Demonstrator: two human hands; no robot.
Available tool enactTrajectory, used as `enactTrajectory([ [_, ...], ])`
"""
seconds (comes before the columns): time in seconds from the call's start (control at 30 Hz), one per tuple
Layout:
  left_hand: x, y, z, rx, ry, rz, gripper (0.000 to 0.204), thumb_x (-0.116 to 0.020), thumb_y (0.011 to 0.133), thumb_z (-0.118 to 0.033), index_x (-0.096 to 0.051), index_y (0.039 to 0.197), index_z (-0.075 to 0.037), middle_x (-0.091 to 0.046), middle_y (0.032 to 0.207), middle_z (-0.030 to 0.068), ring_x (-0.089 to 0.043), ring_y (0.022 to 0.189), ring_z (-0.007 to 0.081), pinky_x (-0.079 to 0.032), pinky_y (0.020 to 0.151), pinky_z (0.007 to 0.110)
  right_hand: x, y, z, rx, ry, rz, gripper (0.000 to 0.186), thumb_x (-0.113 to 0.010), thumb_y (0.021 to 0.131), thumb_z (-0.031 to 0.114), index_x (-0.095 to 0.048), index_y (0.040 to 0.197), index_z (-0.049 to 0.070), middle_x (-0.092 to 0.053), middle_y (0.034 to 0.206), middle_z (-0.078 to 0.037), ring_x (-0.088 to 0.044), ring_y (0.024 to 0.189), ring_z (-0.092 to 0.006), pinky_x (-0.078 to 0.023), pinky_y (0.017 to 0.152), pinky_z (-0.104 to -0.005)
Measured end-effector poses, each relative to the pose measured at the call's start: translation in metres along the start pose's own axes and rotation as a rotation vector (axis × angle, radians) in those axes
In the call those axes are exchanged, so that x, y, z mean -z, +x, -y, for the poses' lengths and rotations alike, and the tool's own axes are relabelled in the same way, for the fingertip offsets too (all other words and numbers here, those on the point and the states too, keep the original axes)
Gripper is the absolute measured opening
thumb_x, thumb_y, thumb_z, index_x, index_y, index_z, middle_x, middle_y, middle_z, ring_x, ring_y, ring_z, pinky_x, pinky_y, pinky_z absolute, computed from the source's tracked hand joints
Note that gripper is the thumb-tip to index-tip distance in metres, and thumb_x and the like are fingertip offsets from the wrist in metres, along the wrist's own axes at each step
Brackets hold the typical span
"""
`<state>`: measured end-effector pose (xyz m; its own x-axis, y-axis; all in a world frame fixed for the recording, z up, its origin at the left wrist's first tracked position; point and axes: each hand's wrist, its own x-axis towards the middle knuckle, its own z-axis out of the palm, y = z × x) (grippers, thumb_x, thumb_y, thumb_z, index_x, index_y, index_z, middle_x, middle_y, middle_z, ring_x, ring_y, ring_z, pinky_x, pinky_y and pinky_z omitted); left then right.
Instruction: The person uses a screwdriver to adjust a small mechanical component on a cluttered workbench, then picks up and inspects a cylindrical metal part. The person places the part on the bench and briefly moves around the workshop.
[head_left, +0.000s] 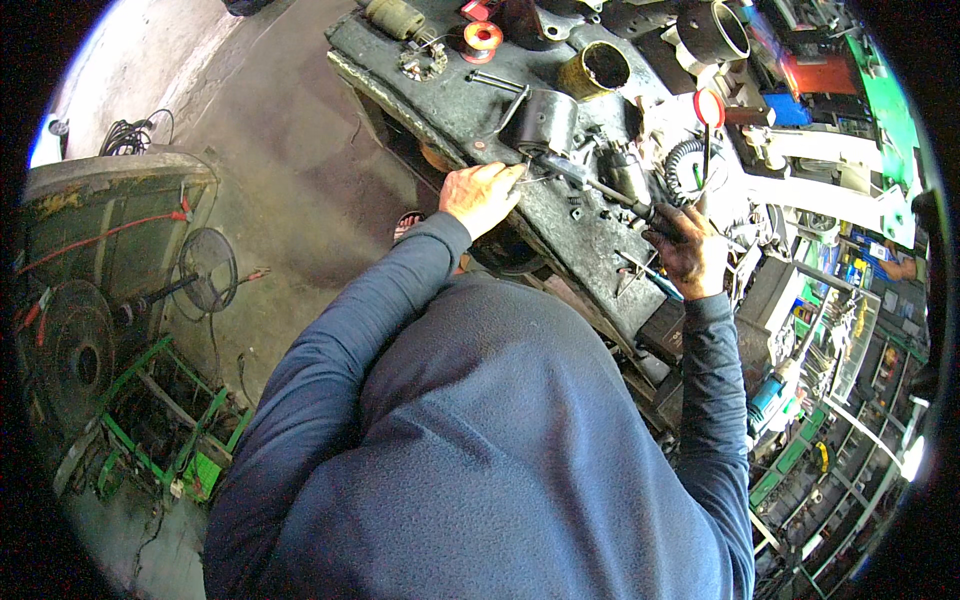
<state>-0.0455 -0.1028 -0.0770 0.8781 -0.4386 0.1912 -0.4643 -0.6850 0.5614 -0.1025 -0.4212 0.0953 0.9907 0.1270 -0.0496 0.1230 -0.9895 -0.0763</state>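
My left hand (483, 197) is at the bench's near left edge, its fingers pinched together on what looks like a thin wire (540, 180). Just beyond its fingertips, a dark metal cylinder (546, 122) lies on the bench. My right hand (690, 250), its fingers darkened, is wrapped round the black handle of a soldering iron (612, 193). The iron's thick head points left, close beside the cylinder and my left fingertips; whether it touches them I cannot tell. A dark cylindrical part (627, 172) and a ribbed black ring (686, 170) are beyond the iron's shaft.
On the dark workbench (440, 95) are a red-orange spool (482, 40), a motor armature (395, 18), an open yellowish cylinder (603, 68) and a clamp-like metal tool (497, 84). Tool racks (840, 440) stand right. A fan (208, 270) and green metal frame (170, 415) are left.
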Motion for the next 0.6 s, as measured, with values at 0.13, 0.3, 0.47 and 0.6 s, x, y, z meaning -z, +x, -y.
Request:
enactTrajectory([
  [0.13,0.0048,0.0010,-0.0027,0.013,0.007,0.026,0.042,-0.072,0.087,-0.032,-0.068,0.126,-0.019,-0.070,0.099,0.0027,-0.071,0.085,0.0249,-0.059,0.074,0.040,0.0074,0.0029,0.0075,0.020,0.023,-0.007,0.045,-0.087,0.075,0.029,-0.074,0.115,0.011,-0.070,0.099,-0.012,-0.069,0.091,-0.0353,-0.056,0.078,-0.0423],
  [0.3,0.0007,-0.0001,-0.0018,-0.003,-0.002,0.011,0.041,-0.072,0.087,-0.033,-0.068,0.125,-0.018,-0.070,0.098,0.0024,-0.071,0.085,0.0247,-0.059,0.074,0.040,0.0098,0.0042,0.0052,0.057,-0.028,-0.018,0.046,-0.086,0.076,0.029,-0.074,0.117,0.012,-0.069,0.102,-0.012,-0.068,0.096,-0.0348,-0.056,0.081,-0.0431],
  [0.47,-0.0008,0.0003,-0.0024,-0.001,0.007,-0.003,0.041,-0.073,0.087,-0.035,-0.069,0.123,-0.017,-0.070,0.098,0.0027,-0.071,0.083,0.0252,-0.058,0.073,0.040,0.0085,0.0032,0.0030,0.119,-0.084,-0.054,0.047,-0.087,0.075,0.029,-0.074,0.118,0.013,-0.069,0.102,-0.012,-0.067,0.096,-0.0342,-0.055,0.081,-0.0427],
  [0.6,-0.0018,0.0006,-0.0038,0.027,0.025,-0.007,0.041,-0.075,0.085,-0.037,-0.070,0.120,-0.016,-0.071,0.099,0.0042,-0.072,0.085,0.0267,-0.058,0.074,0.041,0.0081,0.0009,0.0068,0.065,-0.029,-0.014,0.048,-0.087,0.074,0.028,-0.073,0.118,0.013,-0.068,0.101,-0.011,-0.067,0.094,-0.0336,-0.055,0.080,-0.0421],
])
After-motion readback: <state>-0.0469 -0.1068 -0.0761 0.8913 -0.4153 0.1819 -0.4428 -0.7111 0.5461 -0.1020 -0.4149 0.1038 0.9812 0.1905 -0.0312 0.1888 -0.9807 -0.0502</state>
